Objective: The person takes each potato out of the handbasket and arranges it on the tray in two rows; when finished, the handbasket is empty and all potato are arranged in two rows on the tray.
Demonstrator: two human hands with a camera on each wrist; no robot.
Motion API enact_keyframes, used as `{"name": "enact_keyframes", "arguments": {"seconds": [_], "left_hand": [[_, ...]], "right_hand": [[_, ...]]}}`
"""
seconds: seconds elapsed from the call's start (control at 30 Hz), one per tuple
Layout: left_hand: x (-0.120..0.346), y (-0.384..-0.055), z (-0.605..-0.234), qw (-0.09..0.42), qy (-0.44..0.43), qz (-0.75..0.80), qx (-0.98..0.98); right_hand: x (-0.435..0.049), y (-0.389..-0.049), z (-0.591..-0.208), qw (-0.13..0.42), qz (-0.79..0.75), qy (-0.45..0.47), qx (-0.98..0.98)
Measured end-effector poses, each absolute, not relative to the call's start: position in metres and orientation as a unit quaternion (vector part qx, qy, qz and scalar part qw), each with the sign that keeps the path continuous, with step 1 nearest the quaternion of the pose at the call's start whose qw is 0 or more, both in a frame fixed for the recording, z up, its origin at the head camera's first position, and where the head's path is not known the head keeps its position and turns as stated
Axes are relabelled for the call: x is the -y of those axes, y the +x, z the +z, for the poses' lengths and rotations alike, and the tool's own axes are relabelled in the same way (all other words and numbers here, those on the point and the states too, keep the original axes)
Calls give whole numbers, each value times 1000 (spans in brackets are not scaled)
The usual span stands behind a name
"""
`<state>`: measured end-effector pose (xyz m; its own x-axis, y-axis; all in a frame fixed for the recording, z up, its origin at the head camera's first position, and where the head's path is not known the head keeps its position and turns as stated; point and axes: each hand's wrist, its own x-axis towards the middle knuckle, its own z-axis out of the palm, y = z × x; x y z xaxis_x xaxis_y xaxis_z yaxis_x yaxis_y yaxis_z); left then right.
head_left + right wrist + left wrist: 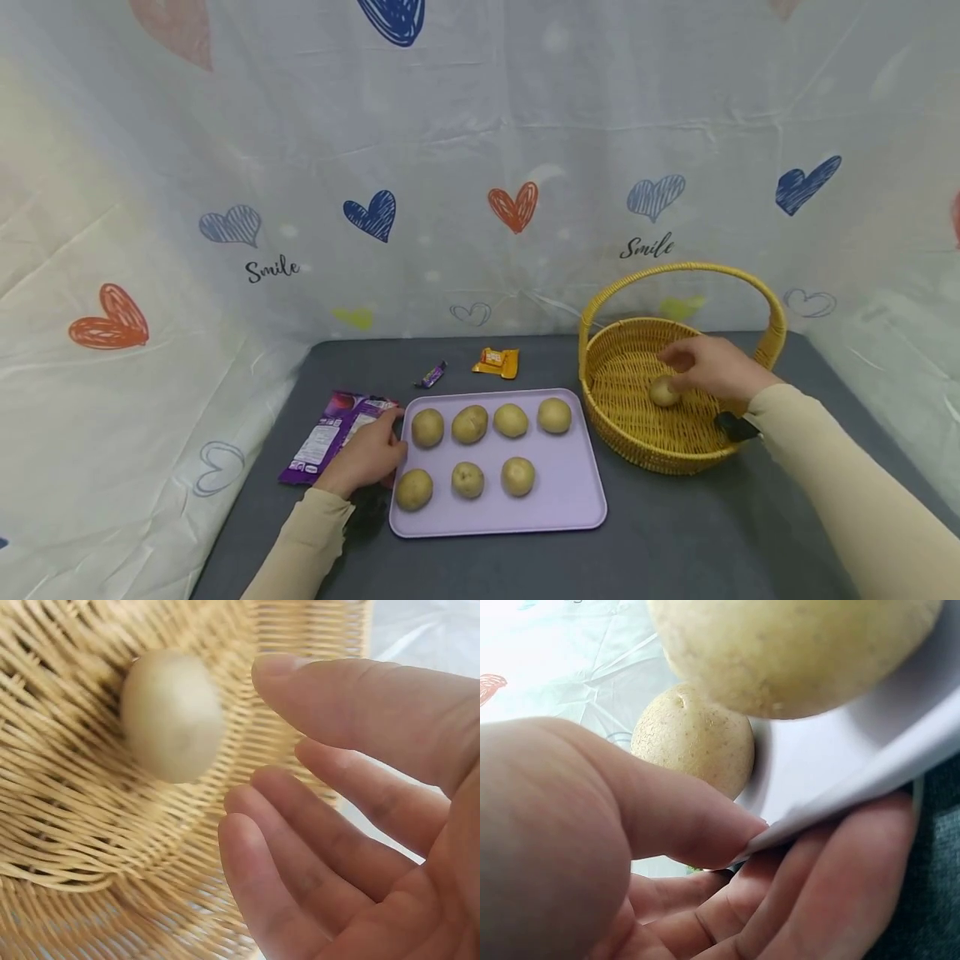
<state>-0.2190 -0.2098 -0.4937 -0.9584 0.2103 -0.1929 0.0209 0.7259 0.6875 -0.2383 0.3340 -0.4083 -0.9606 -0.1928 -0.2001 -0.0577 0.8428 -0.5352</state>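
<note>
At the left edge of a pale purple tray (562, 492), my left hand (363, 457) pinches the rim. The left wrist view has the thumb (690, 825) on top of the rim and the other fingers beneath it. Several potatoes (427, 427) lie on the tray in two rows. On the right, my right hand (716, 368) reaches into a yellow wicker basket (618, 408). A single potato (172, 716) lies on the weave there, apart from the spread fingers in the right wrist view.
A purple snack bag (318, 446) lies left of the tray, partly behind my left hand. Behind the tray are a small purple wrapped candy (431, 375) and an orange packet (497, 362). The basket's tall handle (690, 267) arches over it. A heart-patterned curtain (450, 150) hangs behind the table.
</note>
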Motion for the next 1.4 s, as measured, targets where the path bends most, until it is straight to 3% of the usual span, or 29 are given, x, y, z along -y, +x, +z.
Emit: {"name": "enact_keyframes", "arguments": {"seconds": [0.23,0.57,1.4], "left_hand": [[209,-218,-496,130,57,374,-916],[209,-218,-494,129,61,367,-919],[208,-219,-493,125,61,358,-923]], "right_hand": [[-337,-248,-421,159,-280,-65,-944],[-338,-252,-428,163,-234,-77,-955],[-330,-257,-431,123,-227,-92,-962]]}}
